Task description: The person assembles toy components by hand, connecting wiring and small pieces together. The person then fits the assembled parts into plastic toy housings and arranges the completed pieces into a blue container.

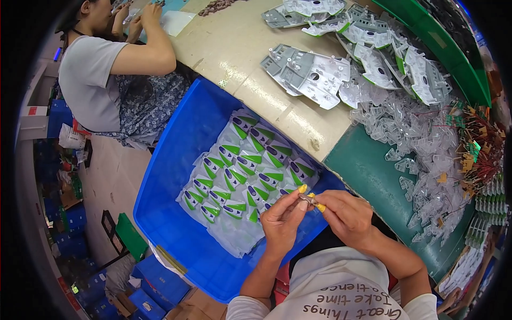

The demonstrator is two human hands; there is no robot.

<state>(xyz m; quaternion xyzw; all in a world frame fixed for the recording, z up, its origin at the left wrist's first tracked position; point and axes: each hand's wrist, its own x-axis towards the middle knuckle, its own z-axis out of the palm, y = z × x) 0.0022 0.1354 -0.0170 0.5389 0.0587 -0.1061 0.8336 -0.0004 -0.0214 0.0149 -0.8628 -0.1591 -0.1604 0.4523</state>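
Over the near right part of a blue bin, my left hand (pixel 282 220) and my right hand (pixel 348 216) meet with thumbs and fingertips pinched together. Between them is a small brownish-grey piece (pixel 308 199), too small and covered to name its kind. Yellow covers sit on some of my fingertips. Beneath my hands, the blue bin (pixel 160 176) holds white, green and purple plastic shells (pixel 234 178) laid out in rows on clear plastic bags.
Grey-white plastic housings (pixel 314 74) are piled on the table (pixel 240 74), by a green tray wall (pixel 453 53). Clear plastic parts (pixel 426 160) and red-wired pieces (pixel 474 149) cover the green mat (pixel 354 160) at right. A co-worker (pixel 93 69) sits at far left.
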